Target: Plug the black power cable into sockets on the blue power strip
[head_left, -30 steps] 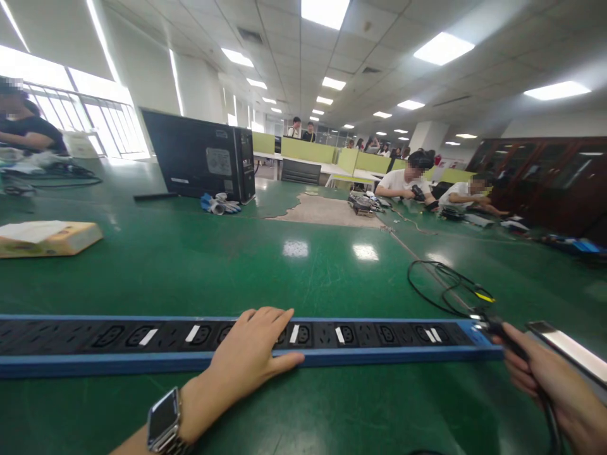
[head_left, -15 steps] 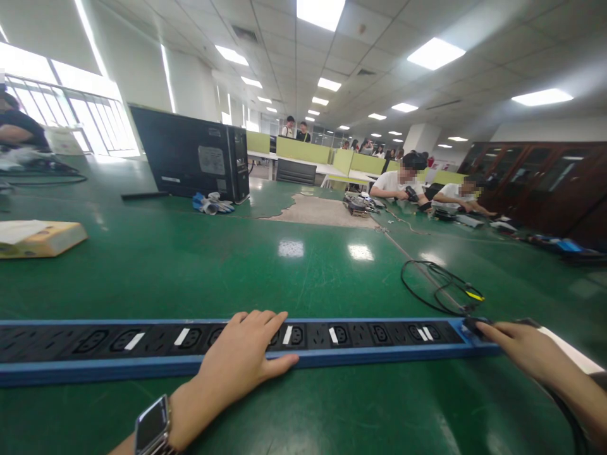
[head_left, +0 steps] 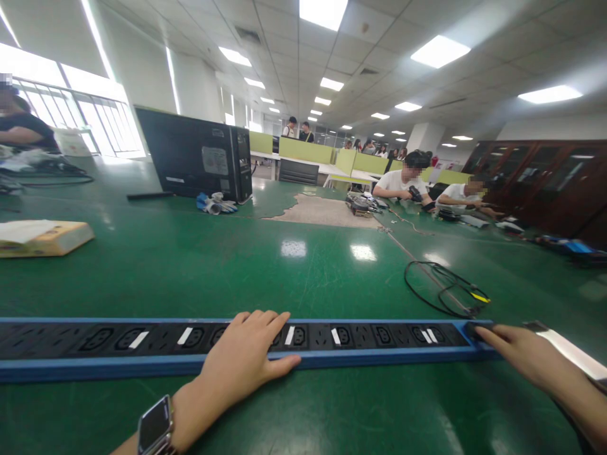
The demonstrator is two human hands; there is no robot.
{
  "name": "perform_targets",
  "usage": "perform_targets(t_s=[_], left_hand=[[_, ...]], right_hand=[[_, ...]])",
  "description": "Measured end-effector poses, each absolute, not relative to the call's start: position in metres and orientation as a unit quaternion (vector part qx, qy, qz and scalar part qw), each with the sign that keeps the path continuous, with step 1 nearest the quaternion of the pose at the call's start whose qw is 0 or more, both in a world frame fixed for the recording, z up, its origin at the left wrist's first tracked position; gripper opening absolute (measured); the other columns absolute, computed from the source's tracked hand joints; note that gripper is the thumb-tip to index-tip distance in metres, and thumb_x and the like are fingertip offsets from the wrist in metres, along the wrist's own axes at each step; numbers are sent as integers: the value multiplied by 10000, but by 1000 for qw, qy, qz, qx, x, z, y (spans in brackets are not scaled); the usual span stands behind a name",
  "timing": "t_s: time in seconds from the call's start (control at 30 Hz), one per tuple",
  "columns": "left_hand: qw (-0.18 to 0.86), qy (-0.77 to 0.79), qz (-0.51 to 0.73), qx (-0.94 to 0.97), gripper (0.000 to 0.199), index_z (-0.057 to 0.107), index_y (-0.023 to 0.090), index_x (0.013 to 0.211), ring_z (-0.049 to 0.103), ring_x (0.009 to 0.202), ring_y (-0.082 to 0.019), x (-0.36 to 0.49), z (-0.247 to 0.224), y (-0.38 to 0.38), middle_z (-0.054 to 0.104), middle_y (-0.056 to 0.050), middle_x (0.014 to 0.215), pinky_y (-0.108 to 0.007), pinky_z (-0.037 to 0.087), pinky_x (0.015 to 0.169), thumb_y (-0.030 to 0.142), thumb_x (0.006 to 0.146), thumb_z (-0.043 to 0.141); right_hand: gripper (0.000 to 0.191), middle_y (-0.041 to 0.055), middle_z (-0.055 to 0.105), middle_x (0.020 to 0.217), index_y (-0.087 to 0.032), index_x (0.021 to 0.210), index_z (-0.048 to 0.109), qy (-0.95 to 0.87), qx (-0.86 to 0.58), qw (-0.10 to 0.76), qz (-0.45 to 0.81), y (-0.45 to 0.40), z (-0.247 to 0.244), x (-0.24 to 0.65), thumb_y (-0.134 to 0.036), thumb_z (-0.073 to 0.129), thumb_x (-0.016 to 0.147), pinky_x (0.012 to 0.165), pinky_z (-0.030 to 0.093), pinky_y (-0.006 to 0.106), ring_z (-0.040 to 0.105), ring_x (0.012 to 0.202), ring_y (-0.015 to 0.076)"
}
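A long blue power strip [head_left: 351,336] with black sockets and several white labels lies across the green table [head_left: 332,404]. My left hand [head_left: 249,347] rests flat over the strip's middle, fingers spread over the top edge and thumb along the lower side; it grips nothing. At the strip's right end is my right hand [head_left: 516,347], its fingers closed around the end near a small black part. The far side of those fingers is hidden. A black cable [head_left: 427,303] with a yellow tag loops just behind that end.
A black computer case [head_left: 203,158] stands behind, with gloves [head_left: 215,203] beside it. A tissue pack [head_left: 52,239] lies at left. Two people [head_left: 403,180] work at the back right, and another person [head_left: 23,126] sits at far left. A bright panel [head_left: 573,354] is at right.
The view has shifted slightly, so the scene sits a little further right. My left hand stays on the strip; my right hand remains at its right end, with its fingers slightly shifted.
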State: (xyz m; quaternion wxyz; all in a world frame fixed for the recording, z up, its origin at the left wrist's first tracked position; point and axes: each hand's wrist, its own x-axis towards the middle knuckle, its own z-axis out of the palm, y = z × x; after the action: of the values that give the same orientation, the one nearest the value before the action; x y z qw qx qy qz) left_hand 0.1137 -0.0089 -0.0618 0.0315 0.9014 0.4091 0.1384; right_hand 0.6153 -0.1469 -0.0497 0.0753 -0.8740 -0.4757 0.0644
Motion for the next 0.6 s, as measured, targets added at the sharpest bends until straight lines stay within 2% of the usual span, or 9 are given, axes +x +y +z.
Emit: perform_targets(t_s=[0.17, 0.3, 0.6], left_hand=[[32, 407, 138, 903, 612, 564, 186, 1293, 586, 1064, -299, 112, -62, -10, 652, -94, 1183, -483, 412, 958, 551, 804, 608], [39, 409, 133, 902, 613, 553, 188, 1306, 578, 1070, -297, 112, -62, -10, 646, -94, 1195, -488, 404, 963, 542, 808, 608], [50, 414, 120, 901, 617, 555, 196, 1309, 582, 1068, -304, 115, -56, -10, 654, -90, 1181, -486, 410, 958, 547, 804, 610]], right_hand=[[548, 90, 738, 893, -260, 809, 663, -466, -877, 97, 66, -155, -64, 616, -692, 329, 757, 771, 462, 386, 674, 839, 308], [543, 81, 738, 875, -260, 843, 678, -474, -871, 109, 63, -157, -68, 620, -699, 371, 757, 780, 463, 394, 676, 841, 315], [551, 135, 755, 878, -223, 743, 766, -457, -883, 69, 84, -139, -49, 616, -604, 372, 796, 742, 488, 390, 695, 841, 336]])
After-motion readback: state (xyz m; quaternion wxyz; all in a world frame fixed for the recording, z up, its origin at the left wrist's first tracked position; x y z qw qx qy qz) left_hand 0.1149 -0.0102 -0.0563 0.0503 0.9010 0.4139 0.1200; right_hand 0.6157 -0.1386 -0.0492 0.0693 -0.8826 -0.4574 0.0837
